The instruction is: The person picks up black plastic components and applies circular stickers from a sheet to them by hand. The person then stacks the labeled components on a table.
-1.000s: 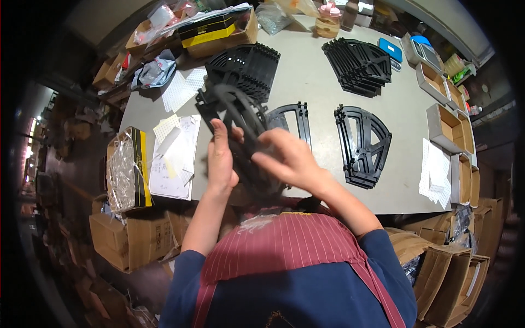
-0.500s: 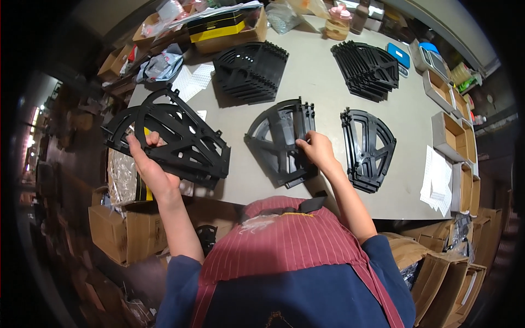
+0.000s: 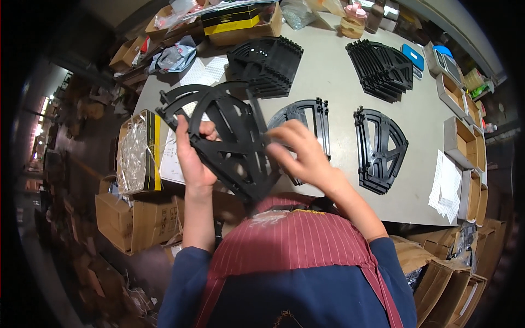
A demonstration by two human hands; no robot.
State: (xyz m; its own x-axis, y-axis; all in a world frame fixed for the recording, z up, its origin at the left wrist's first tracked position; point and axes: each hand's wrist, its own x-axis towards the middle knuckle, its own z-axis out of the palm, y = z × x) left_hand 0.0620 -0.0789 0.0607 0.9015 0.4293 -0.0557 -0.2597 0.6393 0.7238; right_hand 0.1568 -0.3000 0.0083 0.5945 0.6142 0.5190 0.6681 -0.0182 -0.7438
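Observation:
Several black fan-shaped plastic frames (image 3: pixel 232 145) are held overlapping and tilted in my left hand (image 3: pixel 196 156), its thumb and fingers closed around their left side. My right hand (image 3: pixel 306 150) is at the right edge of these frames; its fingertips are smeared by motion, so whether they grip the edge is unclear. Behind that hand, a small pile of fan-shaped frames (image 3: pixel 322 123) lies on the table, partly hidden. To its right lies another small pile of black frames (image 3: pixel 381 150).
Two larger stacks of black frames (image 3: pixel 265 65) (image 3: pixel 380 68) stand farther back on the grey table (image 3: pixel 322 60). Small cardboard trays (image 3: pixel 459 136) line the right edge near paper sheets (image 3: pixel 444 188). Left are a box with clear plastic wrap (image 3: pixel 139 153) and a cardboard carton (image 3: pixel 136 218).
My left hand has brought its black frames rightward, over the table and nearer my body. My right hand has left the middle pile's right edge and moved left to the held frames.

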